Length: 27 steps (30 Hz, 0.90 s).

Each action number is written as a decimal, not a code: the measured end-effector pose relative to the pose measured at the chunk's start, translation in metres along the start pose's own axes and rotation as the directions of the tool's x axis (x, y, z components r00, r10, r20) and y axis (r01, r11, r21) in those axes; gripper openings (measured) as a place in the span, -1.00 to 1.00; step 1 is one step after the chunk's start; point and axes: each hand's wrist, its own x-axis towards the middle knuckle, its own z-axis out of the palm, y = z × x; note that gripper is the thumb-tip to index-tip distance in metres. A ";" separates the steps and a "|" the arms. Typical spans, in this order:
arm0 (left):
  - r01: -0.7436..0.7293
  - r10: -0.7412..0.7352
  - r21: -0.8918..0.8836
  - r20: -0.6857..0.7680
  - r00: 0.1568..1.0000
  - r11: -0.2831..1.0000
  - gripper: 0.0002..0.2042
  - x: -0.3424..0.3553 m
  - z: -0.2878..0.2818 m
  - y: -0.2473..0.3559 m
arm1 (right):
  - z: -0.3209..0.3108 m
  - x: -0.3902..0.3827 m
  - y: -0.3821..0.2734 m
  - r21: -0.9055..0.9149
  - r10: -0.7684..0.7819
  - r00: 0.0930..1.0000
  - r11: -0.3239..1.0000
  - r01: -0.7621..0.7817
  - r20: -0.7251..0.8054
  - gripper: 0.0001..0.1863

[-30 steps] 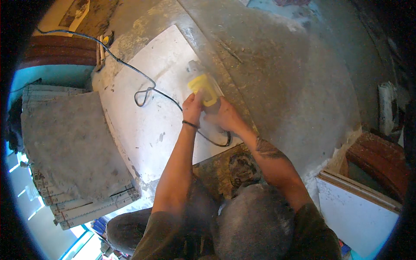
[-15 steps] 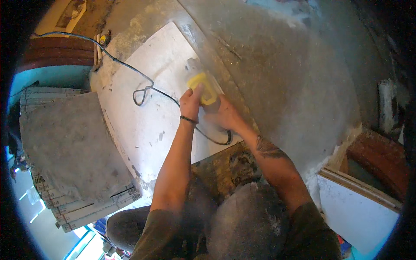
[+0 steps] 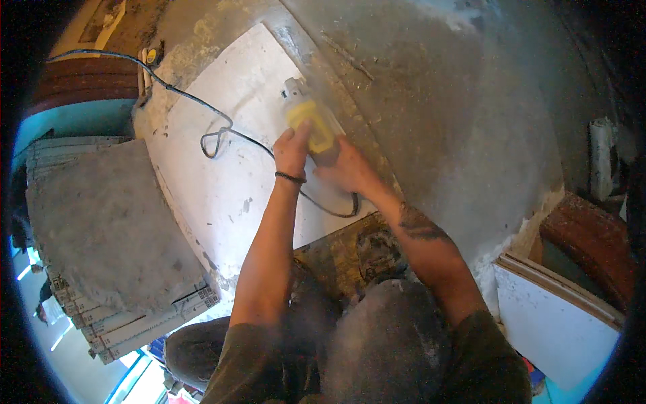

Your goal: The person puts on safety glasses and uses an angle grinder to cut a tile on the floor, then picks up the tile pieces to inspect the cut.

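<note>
A yellow and grey angle grinder (image 3: 311, 124) rests on the right edge of a large white tile (image 3: 235, 155) lying flat on the dusty floor. My left hand (image 3: 292, 151) grips the yellow body from the left. The tool's rear end is held by my right hand (image 3: 344, 168). The grinder's black cable (image 3: 215, 131) loops across the tile toward the upper left. My dusty knees fill the lower middle of the view.
A stack of grey-backed tiles (image 3: 101, 229) stands at the left. Another white tile (image 3: 558, 316) leans at the lower right beside a red-brown curved rim (image 3: 592, 249). Rough grey concrete floor (image 3: 457, 101) spreads to the right of the tile.
The grinder and both hands have slid a little further away along the tile's right edge. Dust has spread over my knees.
</note>
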 end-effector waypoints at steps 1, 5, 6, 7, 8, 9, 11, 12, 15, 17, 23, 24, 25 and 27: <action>0.003 -0.003 0.003 -0.005 1.000 1.000 -0.60 0.001 -0.003 0.001 | 0.001 0.000 -0.008 -0.014 0.029 0.999 0.999 -0.030 -0.012 -0.02; -0.029 0.031 -0.074 0.019 0.999 0.997 -0.58 0.011 -0.008 -0.001 | 0.001 0.004 -0.020 -0.071 0.070 0.997 0.995 -0.072 -0.030 -0.07; -0.039 0.043 -0.110 0.029 0.999 0.993 -0.57 0.013 -0.009 -0.003 | 0.003 0.005 -0.018 -0.072 0.069 0.997 0.995 -0.071 -0.029 -0.07; -0.041 0.044 -0.112 0.028 0.999 0.993 -0.57 0.014 -0.009 -0.006 | 0.004 0.006 -0.015 -0.075 0.033 0.999 0.997 -0.036 -0.041 -0.07; -0.015 0.017 -0.073 0.026 1.000 0.997 -0.58 0.015 -0.010 -0.009 | 0.005 0.007 -0.011 -0.078 -0.004 0.999 0.997 0.000 -0.053 -0.08; 0.010 -0.010 -0.034 0.022 1.000 0.999 -0.59 0.017 -0.011 -0.011 | 0.005 0.007 -0.008 -0.078 -0.006 0.999 0.997 0.002 -0.052 -0.08; 0.015 -0.013 -0.066 0.031 0.999 0.998 -0.59 0.013 -0.009 -0.012 | 0.006 0.004 -0.005 -0.024 0.006 0.999 1.000 -0.007 -0.035 -0.11; 0.018 -0.014 -0.096 0.040 0.999 0.995 -0.59 0.010 -0.008 -0.012 | 0.006 0.002 -0.004 -0.025 0.006 0.999 1.000 -0.007 -0.033 -0.11; 0.049 -0.047 -0.061 0.040 0.998 0.997 -0.58 0.001 -0.010 -0.009 | 0.006 -0.003 -0.002 0.007 0.006 1.000 1.000 -0.006 -0.008 -0.13; 0.048 -0.044 -0.085 0.047 0.998 0.995 -0.58 -0.002 -0.008 -0.005 | 0.004 -0.005 -0.003 -0.014 0.029 0.999 0.999 -0.029 -0.017 -0.14; 0.067 -0.062 -0.094 0.050 0.997 0.993 -0.57 -0.009 -0.006 0.000 | 0.003 -0.007 0.000 -0.025 -0.003 1.000 1.000 0.002 -0.011 -0.13; 0.070 -0.065 -0.097 0.051 0.997 0.993 -0.57 -0.009 -0.007 0.000 | 0.004 -0.007 0.001 -0.025 -0.005 1.000 1.000 0.004 -0.010 -0.13; 0.071 -0.066 -0.097 0.052 0.996 0.993 -0.57 -0.009 -0.006 -0.001 | 0.005 -0.007 0.003 -0.027 -0.008 1.000 1.000 0.007 -0.026 -0.13; 0.076 -0.072 -0.089 0.056 0.996 0.993 -0.58 -0.009 -0.003 -0.002 | 0.006 -0.007 0.009 -0.031 -0.010 0.999 0.999 0.008 -0.043 -0.13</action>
